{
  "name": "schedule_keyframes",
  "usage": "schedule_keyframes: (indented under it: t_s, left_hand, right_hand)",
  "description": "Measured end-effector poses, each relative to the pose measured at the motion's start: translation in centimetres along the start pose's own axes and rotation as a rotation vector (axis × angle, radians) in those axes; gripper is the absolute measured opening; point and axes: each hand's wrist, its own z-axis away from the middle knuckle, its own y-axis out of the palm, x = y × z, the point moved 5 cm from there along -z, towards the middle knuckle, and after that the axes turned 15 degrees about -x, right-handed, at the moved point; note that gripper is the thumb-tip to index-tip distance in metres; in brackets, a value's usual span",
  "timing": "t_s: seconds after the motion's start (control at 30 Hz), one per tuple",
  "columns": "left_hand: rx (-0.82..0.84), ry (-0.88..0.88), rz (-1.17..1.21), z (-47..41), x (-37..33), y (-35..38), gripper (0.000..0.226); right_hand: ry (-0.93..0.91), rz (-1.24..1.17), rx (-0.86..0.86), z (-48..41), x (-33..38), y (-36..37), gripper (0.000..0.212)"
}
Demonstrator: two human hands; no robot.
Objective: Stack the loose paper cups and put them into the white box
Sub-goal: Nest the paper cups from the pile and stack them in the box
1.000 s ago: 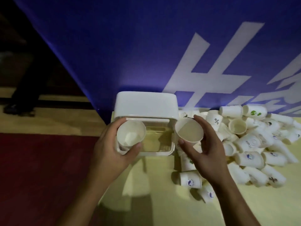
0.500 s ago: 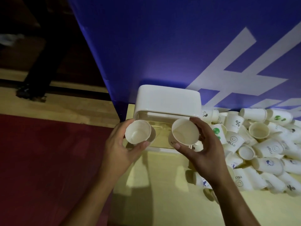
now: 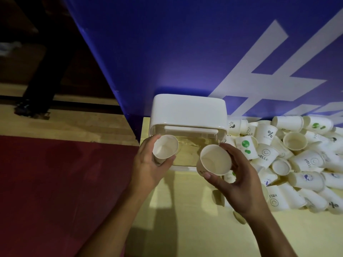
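A person's left hand [image 3: 148, 164] and right hand [image 3: 241, 184] each grip a smooth paper cup, fingers and thumb curled round its wall, above the pale yellow tabletop [image 3: 185, 229], whose bare near stretch lies open between the forearms. The left cup [image 3: 165, 148] and right cup [image 3: 215, 160] are held apart, mouths up, at the near side of the white box [image 3: 188, 110] (glossy, round-cornered, close to the table's left edge). Just right of it, loose cups [image 3: 297, 156] lie heaped, some printed "HELLO". A blue banner [image 3: 185, 43] rises behind; red carpet [image 3: 65, 182] spreads left.
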Motion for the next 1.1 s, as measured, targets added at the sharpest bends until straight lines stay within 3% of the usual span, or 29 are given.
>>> schedule_keyframes:
  t_s: [0.2, 0.5, 0.83, 1.0, 1.1]
  left_hand:
    - [-0.002, -0.019, -0.013, 0.2, 0.5, 0.4, 0.066]
    - [0.164, -0.147, -0.152, 1.0, 4.0, 3.1, 0.076]
    - [0.176, -0.215, -0.124, 1.2, 4.7, 3.9, 0.079]
    - [0.176, -0.208, -0.066, 1.0, 5.0, 2.9, 0.057]
    - [0.182, -0.262, -0.035, 0.9, 6.0, 2.1, 0.056]
  right_hand:
    - [0.018, -0.011, 0.000, 0.2, -0.4, -0.1, 0.077]
    - [0.030, -0.052, 0.018, 0.4, -0.6, 0.9, 0.070]
    - [-0.011, -0.086, -0.023, -0.3, 0.2, 4.6, 0.068]
    - [-0.067, -0.130, -0.025, -1.1, 1.5, 7.9, 0.066]
    - [-0.106, -0.108, 0.009, -1.1, 1.2, 9.8, 0.072]
